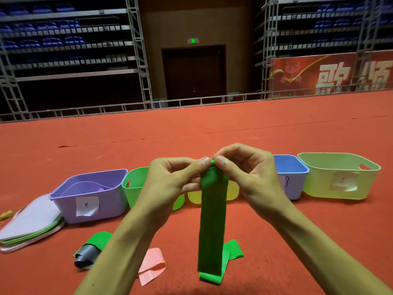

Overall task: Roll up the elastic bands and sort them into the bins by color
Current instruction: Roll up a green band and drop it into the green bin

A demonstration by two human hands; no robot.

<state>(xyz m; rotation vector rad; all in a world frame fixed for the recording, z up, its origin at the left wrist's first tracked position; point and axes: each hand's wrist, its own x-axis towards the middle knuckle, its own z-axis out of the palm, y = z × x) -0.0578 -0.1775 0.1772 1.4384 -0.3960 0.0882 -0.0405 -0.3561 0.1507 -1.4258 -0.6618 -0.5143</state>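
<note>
A person holds a green elastic band (pixel 212 226) up by its top edge. The rest hangs straight down to the red floor (pixel 297 231), ending at a loose green band (pixel 232 249); whether the two touch is unclear. The likely trouble is that the first tight turn slips from the fingertips and springs open, since the strip looks smooth and stretchy, or that the roll runs crooked if one thumb leads. Both hands are raised side by side. The left hand (pixel 168 182) and right hand (pixel 248 173) each pinch the top edge between thumb and curled fingers, thumb tips almost meeting. The green bin (pixel 133 188) stands just behind the left hand.
</note>
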